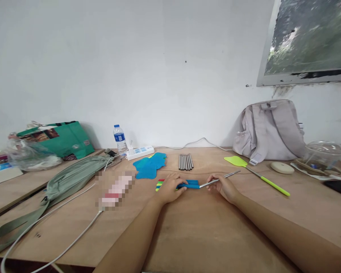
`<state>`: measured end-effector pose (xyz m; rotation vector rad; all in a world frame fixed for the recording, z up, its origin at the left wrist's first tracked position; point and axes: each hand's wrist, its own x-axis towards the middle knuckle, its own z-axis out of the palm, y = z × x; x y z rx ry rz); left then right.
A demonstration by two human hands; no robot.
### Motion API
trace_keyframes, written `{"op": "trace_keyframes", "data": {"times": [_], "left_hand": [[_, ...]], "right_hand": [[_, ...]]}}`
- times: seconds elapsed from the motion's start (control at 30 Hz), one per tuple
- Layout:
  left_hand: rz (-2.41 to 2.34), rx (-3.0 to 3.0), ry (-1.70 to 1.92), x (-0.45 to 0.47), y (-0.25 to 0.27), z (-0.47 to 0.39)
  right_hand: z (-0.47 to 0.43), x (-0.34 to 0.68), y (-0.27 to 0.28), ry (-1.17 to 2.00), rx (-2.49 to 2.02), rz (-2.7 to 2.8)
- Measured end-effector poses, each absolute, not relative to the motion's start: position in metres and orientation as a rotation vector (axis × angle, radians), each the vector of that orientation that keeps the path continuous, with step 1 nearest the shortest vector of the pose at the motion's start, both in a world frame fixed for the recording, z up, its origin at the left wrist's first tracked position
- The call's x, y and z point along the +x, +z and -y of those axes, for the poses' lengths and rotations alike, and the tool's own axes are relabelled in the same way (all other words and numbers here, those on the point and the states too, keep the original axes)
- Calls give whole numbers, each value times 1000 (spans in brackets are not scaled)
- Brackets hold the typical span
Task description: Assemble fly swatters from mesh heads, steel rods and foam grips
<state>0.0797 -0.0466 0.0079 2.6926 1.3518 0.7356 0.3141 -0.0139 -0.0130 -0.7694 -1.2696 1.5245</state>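
Note:
My left hand (172,187) is closed over a blue handle (192,186) lying on the table. In the fingers of my right hand (222,186) is a thin metal rod (232,173), tilted up to the right. The rod's lower end meets the blue handle's right end; how far it goes in I cannot tell. Red, green and yellow handles (159,184) stick out left of my left hand, which partly hides them. Behind my hands several short metal tubes (185,162) lie side by side. Blue fly swatter heads (150,166) are piled to the left.
A yellow-green fly swatter (235,161) with a metal shaft lies to the right. Behind it a backpack (269,131) leans against the wall. A power strip (140,152), a water bottle (119,138), a green bag (66,140) and a blurred pink item (116,191) with a cable occupy the left.

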Motion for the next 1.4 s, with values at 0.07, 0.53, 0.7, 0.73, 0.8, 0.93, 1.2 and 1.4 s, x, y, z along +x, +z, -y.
{"op": "trace_keyframes", "data": {"times": [0.07, 0.53, 0.7, 0.73, 0.8, 0.93, 1.2, 1.4], "left_hand": [[-1337, 2691, 772, 81, 10, 48], [-1352, 2673, 778, 85, 16, 57], [-1311, 2688, 666, 87, 15, 60], [-1300, 2697, 651, 88, 15, 60], [-1288, 2717, 632, 89, 15, 61], [-1291, 2773, 583, 93, 19, 64], [-1368, 3020, 486, 105, 17, 70], [-1246, 3231, 545, 106, 10, 71]], "right_hand": [[13, 314, -13, 1512, -764, 1256], [14, 314, -11, 1412, -763, 1198], [21, 313, -12, 1547, -656, 1235], [23, 312, -11, 1601, -634, 1242], [26, 313, -9, 1707, -592, 1230], [28, 310, -5, 1726, -604, 1223], [37, 295, -10, 1366, -628, 1195], [51, 290, -15, 1346, -402, 1126]]}}
